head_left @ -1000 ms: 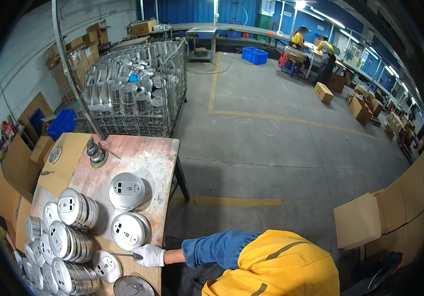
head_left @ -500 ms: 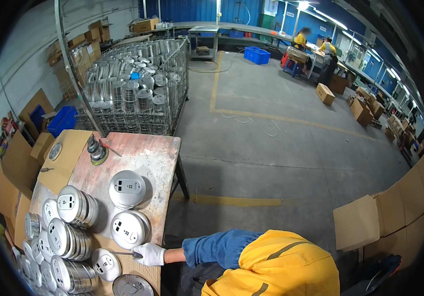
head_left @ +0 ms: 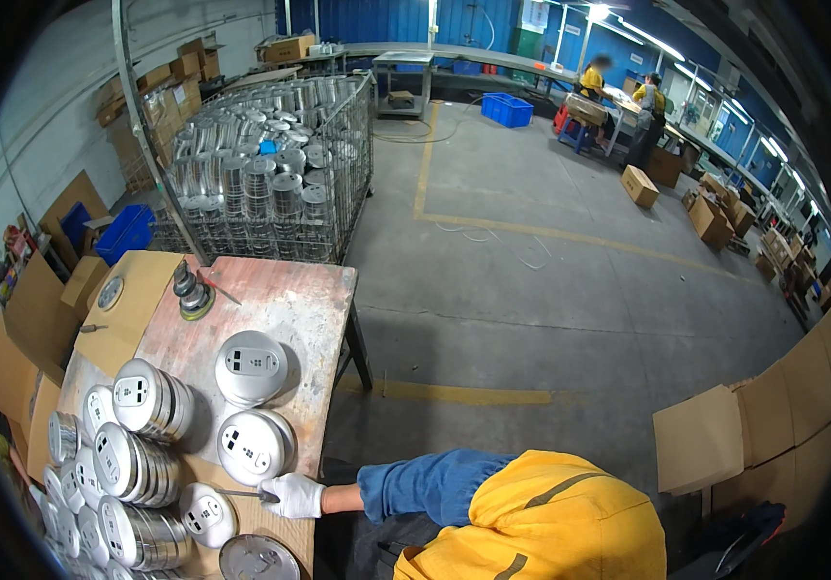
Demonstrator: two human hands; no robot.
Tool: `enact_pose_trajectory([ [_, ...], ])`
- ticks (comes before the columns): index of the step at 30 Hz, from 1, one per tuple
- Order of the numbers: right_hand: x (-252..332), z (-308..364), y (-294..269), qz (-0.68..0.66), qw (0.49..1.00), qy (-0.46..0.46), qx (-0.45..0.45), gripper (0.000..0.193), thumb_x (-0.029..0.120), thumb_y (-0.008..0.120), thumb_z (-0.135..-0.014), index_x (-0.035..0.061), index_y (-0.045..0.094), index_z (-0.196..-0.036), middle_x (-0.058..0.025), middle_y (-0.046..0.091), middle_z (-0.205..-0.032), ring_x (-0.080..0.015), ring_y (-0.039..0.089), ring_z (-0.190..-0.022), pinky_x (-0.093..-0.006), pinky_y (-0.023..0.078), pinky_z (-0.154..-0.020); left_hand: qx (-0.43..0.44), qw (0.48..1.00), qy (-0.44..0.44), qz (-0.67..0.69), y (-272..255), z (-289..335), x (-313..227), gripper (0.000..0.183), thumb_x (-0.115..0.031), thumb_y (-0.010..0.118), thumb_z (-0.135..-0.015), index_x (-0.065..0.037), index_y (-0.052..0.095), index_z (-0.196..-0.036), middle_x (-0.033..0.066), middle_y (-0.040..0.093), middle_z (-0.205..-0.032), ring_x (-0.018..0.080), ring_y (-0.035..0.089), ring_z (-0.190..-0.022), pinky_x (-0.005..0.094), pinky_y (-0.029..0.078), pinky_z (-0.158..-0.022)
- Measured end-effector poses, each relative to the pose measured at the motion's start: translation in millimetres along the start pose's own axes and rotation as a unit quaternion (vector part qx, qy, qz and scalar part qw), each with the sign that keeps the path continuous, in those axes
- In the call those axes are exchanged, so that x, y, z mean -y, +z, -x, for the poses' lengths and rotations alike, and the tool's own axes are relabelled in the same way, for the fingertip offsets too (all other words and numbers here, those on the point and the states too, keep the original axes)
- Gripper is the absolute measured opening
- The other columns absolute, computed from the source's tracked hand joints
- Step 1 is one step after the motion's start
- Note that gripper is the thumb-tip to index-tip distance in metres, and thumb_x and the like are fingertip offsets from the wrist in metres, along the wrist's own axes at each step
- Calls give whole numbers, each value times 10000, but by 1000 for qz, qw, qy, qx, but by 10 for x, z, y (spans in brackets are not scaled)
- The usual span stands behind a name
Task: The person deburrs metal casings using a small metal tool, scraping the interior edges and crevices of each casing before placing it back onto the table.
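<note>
My right hand [head_left: 295,496], in a white glove, is closed round a thin dark rod-shaped tool [head_left: 242,494] at the table's near right edge. The tool points left, its tip close to the upper edge of a small silver round lid [head_left: 208,516] with dark cutouts. Just above the hand stands a stack of round metal lids [head_left: 249,449], and beyond that another stack [head_left: 250,368]. Below the hand lies a dull grey disc [head_left: 259,560]. My left hand does not show.
Several stacked lids [head_left: 140,469] crowd the table's left side. A sander [head_left: 190,292] stands at the far end of the worktable [head_left: 290,300]. Behind is a wire cage [head_left: 358,155] of metal parts. Cartons [head_left: 701,437] stand at right. Another person's forearm [head_left: 21,471] shows at far left.
My right hand and the tool stay in nearly the same place. The view has shifted slightly. In the far background, a person at the bench has changed posture.
</note>
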State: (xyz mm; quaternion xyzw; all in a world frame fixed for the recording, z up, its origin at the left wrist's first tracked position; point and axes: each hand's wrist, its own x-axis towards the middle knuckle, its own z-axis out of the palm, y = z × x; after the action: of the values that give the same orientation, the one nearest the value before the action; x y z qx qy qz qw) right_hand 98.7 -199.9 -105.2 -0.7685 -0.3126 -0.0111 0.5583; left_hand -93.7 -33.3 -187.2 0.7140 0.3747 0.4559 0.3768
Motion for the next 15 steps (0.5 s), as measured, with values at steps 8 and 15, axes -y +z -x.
enact_pose_trajectory([
  [8,45,-6,-4,-21,1000,-18,-10,170,179,632,-785,39,572,-861,-175,615,-726,-367,618,-697,-423,482,-608,-11,1000,0,19,-38,24,-93,282,-92,476,-956,52,560,-1183,203,628,-1080,242,620,-907,332,518,-814],
  [15,-35,-11,-18,-12,999,-29,-32,159,184,616,-783,47,552,-832,-191,604,-697,-384,612,-680,-447,475,-592,-16,999,5,41,-46,102,-277,282,-89,473,-957,55,558,-1184,202,628,-1081,238,619,-908,330,518,-816],
])
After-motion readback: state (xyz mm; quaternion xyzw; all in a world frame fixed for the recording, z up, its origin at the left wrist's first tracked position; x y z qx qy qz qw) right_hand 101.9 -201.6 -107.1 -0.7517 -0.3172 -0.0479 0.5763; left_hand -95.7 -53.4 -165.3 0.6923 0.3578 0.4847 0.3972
